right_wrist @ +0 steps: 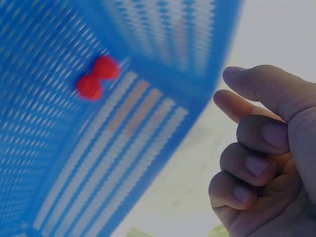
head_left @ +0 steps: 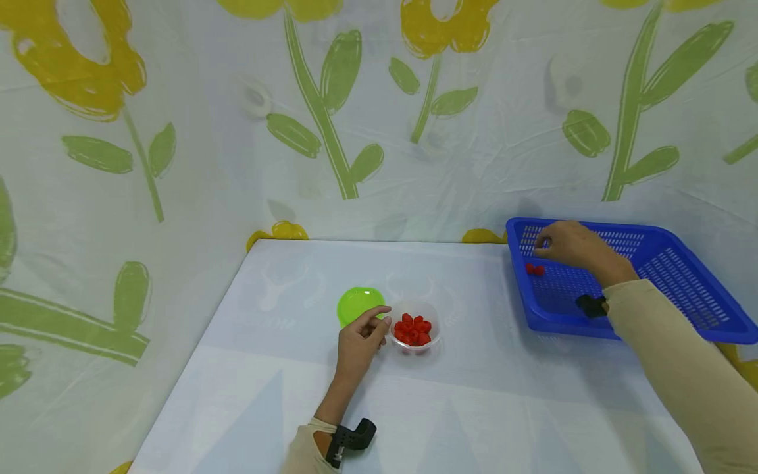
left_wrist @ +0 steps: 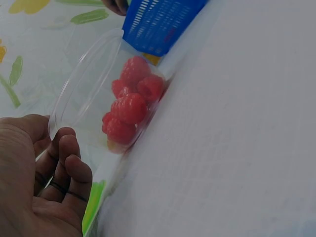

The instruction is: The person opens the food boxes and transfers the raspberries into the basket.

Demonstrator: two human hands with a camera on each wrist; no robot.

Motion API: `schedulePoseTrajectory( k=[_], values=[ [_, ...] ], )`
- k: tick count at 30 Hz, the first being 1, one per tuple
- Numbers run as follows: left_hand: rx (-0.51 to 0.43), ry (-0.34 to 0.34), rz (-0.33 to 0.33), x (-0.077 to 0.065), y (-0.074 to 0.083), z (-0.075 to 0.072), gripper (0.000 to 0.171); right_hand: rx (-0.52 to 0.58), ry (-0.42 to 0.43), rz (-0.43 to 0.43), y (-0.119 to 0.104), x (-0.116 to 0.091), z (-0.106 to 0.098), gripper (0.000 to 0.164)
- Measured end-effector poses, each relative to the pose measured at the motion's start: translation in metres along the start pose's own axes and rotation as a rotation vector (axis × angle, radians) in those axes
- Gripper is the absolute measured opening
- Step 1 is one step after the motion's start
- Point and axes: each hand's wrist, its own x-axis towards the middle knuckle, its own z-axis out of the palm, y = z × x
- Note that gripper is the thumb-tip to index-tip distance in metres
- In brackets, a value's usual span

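Berry step: prob. the pickup. R hand (head_left: 573, 243) is hanging at the upper-left corner of the blue basket (head_left: 521, 289), right side of frame; two loose berries (head_left: 535, 270) are showing just below it. L hand (head_left: 361, 336) is minding the clear cup (head_left: 428, 307), nr lower center.
Next move: likely calling for R thumb + index dipping to basket floor, pinching one berry softly (prob. squashy), then carrying it left to cup while L hand is steadying the rim.
R hand: thumb + index tips are standing slightly apart, other three fingers lying curled twd palm; no berry is showing betw. tips, so it's holding nothing visible. Basket is blurring in R wrist view, so can't tell if index is brushing its rim.
L hand: thumb + finger are pinching cup's rim at its left edge, lightly by the look; other fingers are bending in outside the wall.
Cup: standing upright on white table (head_left: 474, 395), cup berries (head_left: 412, 330) filling its bottom, upper wall showing bare.
Loose berries: lying close together on basket floor, nr its left wall.
Green lid: lying flat, upper left of cup; L fingers are partly covering it.
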Motion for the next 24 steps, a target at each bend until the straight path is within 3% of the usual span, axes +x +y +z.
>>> schedulePoseTrajectory(
  k=[14,24],
  values=[
    [0.007,0.002,-0.004,0.001,0.005,0.001,0.024,0.105,0.070,-0.130,-0.088,-0.013,0.011,0.017],
    [-0.016,-0.002,0.012,0.001,-0.001,-0.001,0.027,0.105,0.069,-0.230,-0.126,-0.011,0.048,0.014]
  ],
)
